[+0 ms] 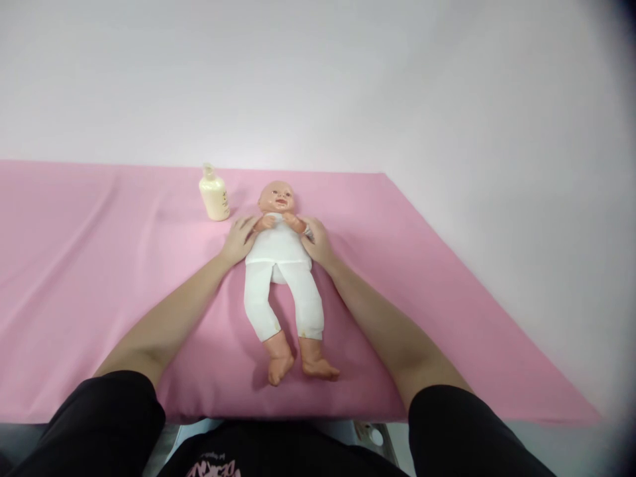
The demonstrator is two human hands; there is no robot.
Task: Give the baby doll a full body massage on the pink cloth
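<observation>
A baby doll [278,242] in a white top and white trousers lies on its back, its head away from me and its bare feet towards me. My left hand [240,240] rests against the doll's upper body on the left, fingers curved at its arm. On the other side, my right hand [319,242] is closed around the doll's arm, with the thumb along its side. The doll's own hands lie on its chest. Some of my fingertips are hidden behind its arms and body.
A cream pump bottle [215,197] stands upright to the left of the doll's head. Pink cloth [124,232] covers the table, with its right edge running diagonally. Behind it rises a pale wall [298,79].
</observation>
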